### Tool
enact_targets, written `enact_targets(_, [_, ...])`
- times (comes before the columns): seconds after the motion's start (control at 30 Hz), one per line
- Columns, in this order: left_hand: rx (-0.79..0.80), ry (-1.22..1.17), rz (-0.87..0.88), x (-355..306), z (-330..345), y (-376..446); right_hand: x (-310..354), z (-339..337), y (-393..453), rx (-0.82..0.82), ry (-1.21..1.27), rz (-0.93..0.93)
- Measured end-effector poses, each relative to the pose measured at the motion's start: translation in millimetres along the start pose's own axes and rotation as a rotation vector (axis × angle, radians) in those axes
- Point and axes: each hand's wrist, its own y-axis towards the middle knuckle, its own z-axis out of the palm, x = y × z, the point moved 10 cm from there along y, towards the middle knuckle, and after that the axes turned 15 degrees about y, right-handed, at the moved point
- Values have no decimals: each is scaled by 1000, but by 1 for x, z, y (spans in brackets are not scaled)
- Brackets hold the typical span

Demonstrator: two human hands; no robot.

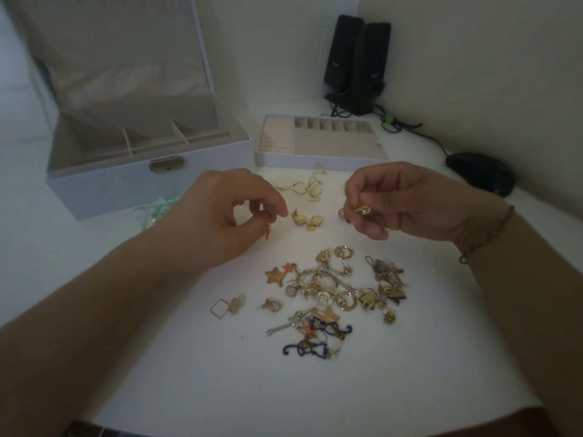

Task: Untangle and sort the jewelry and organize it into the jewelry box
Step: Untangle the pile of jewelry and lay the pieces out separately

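Jewelry pile (pixel 337 298) lies nearer the person than both hands. Right hand (pixel 407 203) pinches a gold earring (pixel 362 209); left hand (pixel 227 216) pinches something small and orange. The tray (pixel 318 159) sits just beyond, closer to the right hand.

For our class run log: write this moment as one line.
left hand: pinches small orange piece | right hand: holds gold earring | jewelry pile: unsorted

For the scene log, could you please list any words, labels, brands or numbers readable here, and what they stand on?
No text can be read.
Speakers: a small pale badge on each, too blurred to read.
Jewelry box: metal clasp, no lettering visible.
Tray and mouse: no markings visible.
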Motion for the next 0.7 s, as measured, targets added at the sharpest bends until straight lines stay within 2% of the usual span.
enact_targets(0.13, [-2, 5, -7, 1, 0, 0, 7, -7, -5, -43, 22, -16])
enact_targets(0.3, [6, 11, -8, 2, 1, 0, 37, -45, -27, -357, -90, -142])
enact_targets(0.4, [11, 14, -16, 3, 2, 0, 32, -61, -35, -481, -441, -6])
enact_targets(0.5, [2, 23, -8, 3, 1, 0, 27, -63, -36, -539, -690, 124])
enact_targets(0.6, [2, 9, -9, 3, 2, -1, 35, -59, -31, -582, -1178, 163])
enact_targets(0.7, [-5, 2, -2, 3, 0, 0, 36, -58, -29, -598, -1274, 163])
